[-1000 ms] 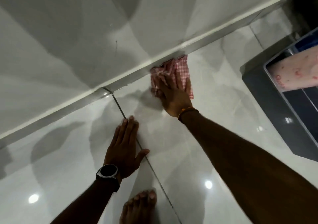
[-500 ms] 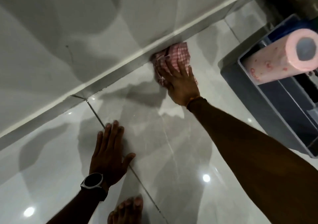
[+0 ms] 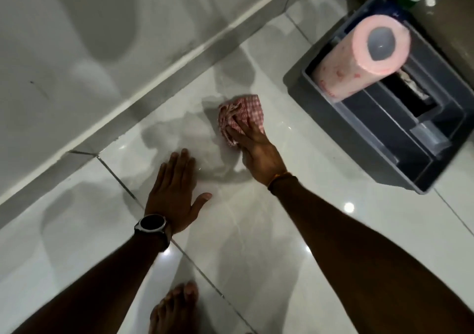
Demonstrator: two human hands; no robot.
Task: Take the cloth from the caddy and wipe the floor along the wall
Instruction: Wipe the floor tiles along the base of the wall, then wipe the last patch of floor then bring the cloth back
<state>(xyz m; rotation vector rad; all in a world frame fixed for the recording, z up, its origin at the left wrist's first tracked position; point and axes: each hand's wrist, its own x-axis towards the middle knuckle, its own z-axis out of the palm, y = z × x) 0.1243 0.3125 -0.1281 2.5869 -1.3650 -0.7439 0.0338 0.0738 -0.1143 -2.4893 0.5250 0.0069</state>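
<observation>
Wiping is under way on the floor; the right hand lies on top of the cloth, fingers curled over the bunched red-checked fabric and pressing it flat onto the tile; the left hand is spread palm-down on the floor, holding nothing, apparently bracing the person's weight; a watch sits on that wrist and a bare foot shows at the bottom edge.

What has changed is the cloth's place: half a second ago it was jammed against the foot of the wall, right in the joint with the skirting; now it sits out on the open tile, apart from the wall, with a damp-looking smear between it and the skirting; the right hand has drawn it back towards the body. The view has swung as well, so the grey caddy with its pink paper roll now shows almost whole at the right, near the cloth but not touching it.

For the task, I judge this the return half of a stroke, not the end of the job; the strip beside the wall further along, towards the caddy, looks not yet wiped; the next pass likely needs the cloth pushed back into the wall joint.
</observation>
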